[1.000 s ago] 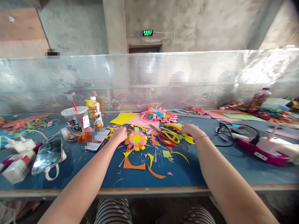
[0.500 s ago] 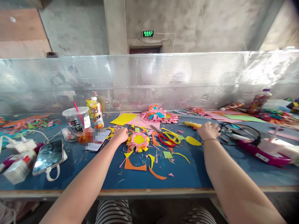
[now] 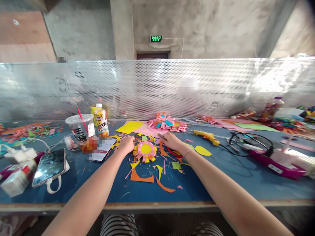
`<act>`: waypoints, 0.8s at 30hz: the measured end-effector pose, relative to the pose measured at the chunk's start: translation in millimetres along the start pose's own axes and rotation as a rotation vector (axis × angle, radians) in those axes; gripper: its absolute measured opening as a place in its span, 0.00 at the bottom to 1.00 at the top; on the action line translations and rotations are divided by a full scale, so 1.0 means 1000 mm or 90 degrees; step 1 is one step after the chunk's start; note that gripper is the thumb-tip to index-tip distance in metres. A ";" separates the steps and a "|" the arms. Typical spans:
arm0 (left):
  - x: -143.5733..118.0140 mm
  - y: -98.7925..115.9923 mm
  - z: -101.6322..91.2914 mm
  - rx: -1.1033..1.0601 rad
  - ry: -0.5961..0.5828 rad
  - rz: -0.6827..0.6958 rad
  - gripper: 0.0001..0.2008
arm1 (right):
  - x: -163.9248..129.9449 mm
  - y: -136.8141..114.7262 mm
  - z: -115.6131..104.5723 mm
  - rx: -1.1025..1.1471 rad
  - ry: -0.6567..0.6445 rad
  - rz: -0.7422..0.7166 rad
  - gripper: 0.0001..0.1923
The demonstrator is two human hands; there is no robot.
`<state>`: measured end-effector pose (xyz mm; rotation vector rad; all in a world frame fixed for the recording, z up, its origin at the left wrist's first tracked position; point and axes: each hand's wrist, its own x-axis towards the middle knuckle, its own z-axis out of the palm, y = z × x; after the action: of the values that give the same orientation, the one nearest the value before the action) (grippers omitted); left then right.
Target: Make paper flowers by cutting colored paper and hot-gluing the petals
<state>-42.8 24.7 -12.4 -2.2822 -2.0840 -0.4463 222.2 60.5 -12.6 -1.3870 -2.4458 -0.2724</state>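
On the worktop [image 3: 221, 183], the paper flower [image 3: 145, 150] lies near the middle, between the left hand [image 3: 127, 143] and the right hand [image 3: 172, 141]. The glue gun [image 3: 206, 136] lies toward the right edge. The cup [image 3: 80, 128] and bottle [image 3: 101, 120] stand toward the back left, and the phone [image 3: 49, 166] lies before them, nearer the front edge.

A craft workshop: bare concrete walls, a green exit sign [image 3: 156, 38] at top centre, a perforated metal divider [image 3: 157, 87], and a scrap-strewn blue tabletop [image 3: 221, 170].
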 end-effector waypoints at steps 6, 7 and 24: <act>-0.001 0.000 -0.001 -0.010 0.022 0.015 0.13 | -0.004 -0.010 0.000 -0.011 -0.021 0.036 0.21; 0.000 -0.001 -0.001 -0.016 0.030 0.016 0.13 | -0.004 -0.009 -0.001 -0.012 -0.026 0.034 0.22; 0.000 0.013 -0.004 -0.103 0.121 0.030 0.11 | 0.002 0.003 -0.006 0.112 0.095 -0.060 0.13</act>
<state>-31.1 22.1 -6.3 -2.2617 -1.9665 -0.8221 224.9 61.3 -6.6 -1.1382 -2.3519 -0.1704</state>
